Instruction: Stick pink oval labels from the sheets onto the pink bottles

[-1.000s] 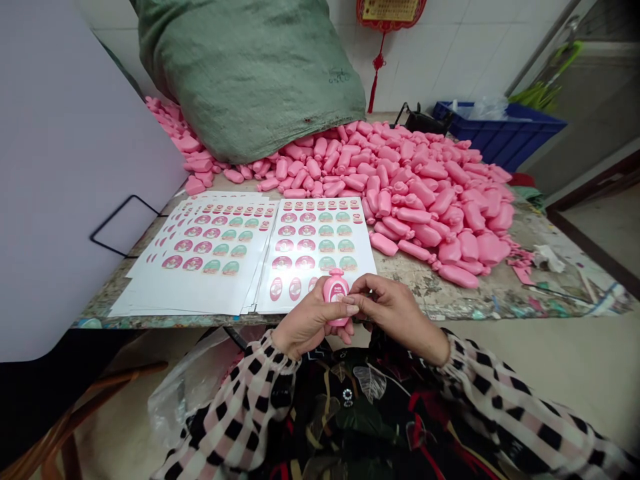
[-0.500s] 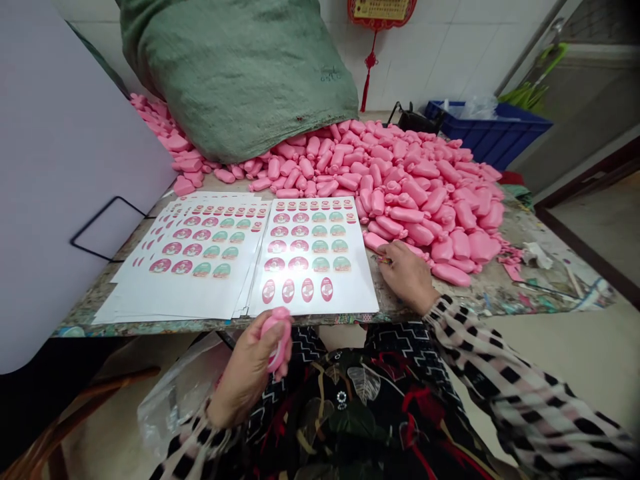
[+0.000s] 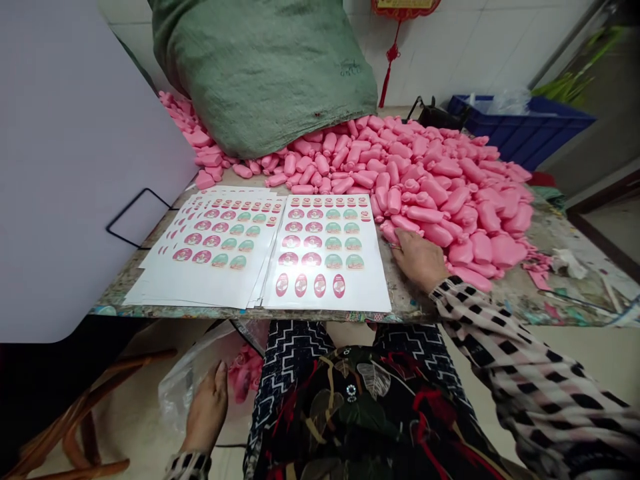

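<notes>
The left hand (image 3: 206,413) is open below the tabletop (image 3: 410,308), its fingers against a clear plastic bag (image 3: 186,393) holding pink plastic bottles (image 3: 245,377). Past the label sheets (image 3: 325,253), the right hand (image 3: 419,260) lies open on the tabletop, well apart from the left, just beside a heap of loose pink bottles (image 3: 450,200).

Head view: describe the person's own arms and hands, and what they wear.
The right hand and left hand are bare, without gloves. The long white right sleeve, patterned with black diamonds and pink bands, ends in a gathered cuff; the left cuff matches.
</notes>
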The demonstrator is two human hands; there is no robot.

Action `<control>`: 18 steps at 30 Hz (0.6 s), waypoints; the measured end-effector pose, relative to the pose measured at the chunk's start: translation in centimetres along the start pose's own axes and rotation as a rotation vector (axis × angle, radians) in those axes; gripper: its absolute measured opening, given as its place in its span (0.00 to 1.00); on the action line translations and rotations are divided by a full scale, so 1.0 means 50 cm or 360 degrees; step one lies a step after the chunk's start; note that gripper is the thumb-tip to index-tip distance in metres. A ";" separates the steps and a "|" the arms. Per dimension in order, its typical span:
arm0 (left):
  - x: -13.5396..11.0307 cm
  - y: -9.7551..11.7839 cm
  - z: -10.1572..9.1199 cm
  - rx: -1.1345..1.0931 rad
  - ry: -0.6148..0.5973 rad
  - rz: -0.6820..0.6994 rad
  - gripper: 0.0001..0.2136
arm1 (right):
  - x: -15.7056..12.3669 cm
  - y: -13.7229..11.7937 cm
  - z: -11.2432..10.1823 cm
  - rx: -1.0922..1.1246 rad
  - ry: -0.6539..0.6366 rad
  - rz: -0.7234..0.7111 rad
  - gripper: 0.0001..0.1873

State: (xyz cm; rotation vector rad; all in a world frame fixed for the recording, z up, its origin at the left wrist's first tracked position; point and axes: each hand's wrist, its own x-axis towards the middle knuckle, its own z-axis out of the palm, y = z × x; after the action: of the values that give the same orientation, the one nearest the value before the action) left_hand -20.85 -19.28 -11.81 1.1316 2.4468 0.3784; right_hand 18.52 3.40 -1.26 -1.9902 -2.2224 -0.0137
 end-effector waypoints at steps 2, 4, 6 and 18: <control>-0.008 0.037 -0.021 -0.0199 -0.0020 0.0017 0.24 | -0.019 -0.009 -0.010 0.0396 0.0118 0.0075 0.24; -0.027 0.101 -0.049 -0.0530 -0.0066 0.0084 0.23 | -0.048 -0.034 -0.020 0.1045 0.0122 0.0118 0.24; -0.049 0.181 -0.072 -0.0844 -0.0187 0.0301 0.21 | -0.081 -0.073 -0.030 0.1785 -0.0086 0.0159 0.23; -0.082 0.449 -0.036 -0.1999 -0.1073 0.0377 0.14 | -0.184 -0.169 -0.035 0.2093 -0.0718 -0.0185 0.19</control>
State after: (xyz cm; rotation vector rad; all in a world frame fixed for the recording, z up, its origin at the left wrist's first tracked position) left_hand -4.55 -8.36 -0.01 0.7341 1.0761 1.1474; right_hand 11.33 -6.87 0.13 -1.1181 -1.6495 1.5330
